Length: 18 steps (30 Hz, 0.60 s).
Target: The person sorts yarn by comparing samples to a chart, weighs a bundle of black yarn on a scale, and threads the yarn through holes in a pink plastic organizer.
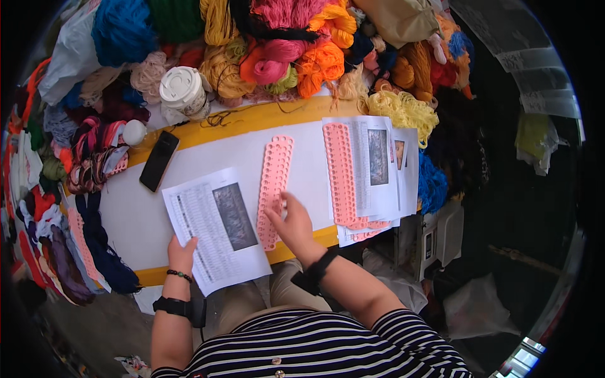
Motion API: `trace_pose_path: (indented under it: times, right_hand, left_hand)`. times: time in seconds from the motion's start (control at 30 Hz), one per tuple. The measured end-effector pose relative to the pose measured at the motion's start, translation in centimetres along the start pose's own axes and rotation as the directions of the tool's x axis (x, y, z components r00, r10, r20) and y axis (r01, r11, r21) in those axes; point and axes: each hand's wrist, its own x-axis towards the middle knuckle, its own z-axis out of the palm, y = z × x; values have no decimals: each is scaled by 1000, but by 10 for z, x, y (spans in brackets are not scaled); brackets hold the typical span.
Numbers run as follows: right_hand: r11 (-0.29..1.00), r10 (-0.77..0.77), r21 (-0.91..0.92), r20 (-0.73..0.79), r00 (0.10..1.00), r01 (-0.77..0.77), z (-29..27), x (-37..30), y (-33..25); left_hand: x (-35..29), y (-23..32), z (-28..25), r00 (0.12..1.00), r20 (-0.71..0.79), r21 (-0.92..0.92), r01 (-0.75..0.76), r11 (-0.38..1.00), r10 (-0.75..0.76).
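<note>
My left hand (181,255) grips the lower left edge of a printed sheet (206,271), thumb on top. A table of small print and a dark picture cover the sheet, which is tilted over the near edge of the table. My right hand (293,228) is open, thumb and fingers apart, at the lower half of a long pink thread card (275,173) with rows of holes. Whether the fingertips touch the card I cannot tell. To the right, another pink holed card (338,170) lies on a stack of printed sheets (378,195).
Skeins of coloured yarn (271,57) heap along the table's far side. A white-lidded cup (183,91) and a black phone (159,160) stand and lie at the left. Dark blue thread (101,246) hangs over the left edge. A scale (435,239) sits below right.
</note>
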Motion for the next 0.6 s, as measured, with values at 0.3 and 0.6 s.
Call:
trace_pose_path:
  times: [0.3,0.6]
  right_hand:
    - [945,37,-325,-24,999,-43,31,16,-23]
    - [979,111,178,-41,993,-102,16,21,36]
  left_hand:
    - [7,-37,-50,993,-110,60,48,997,-41]
    - [15,-30,-39,995,-79,24,62,998,-60]
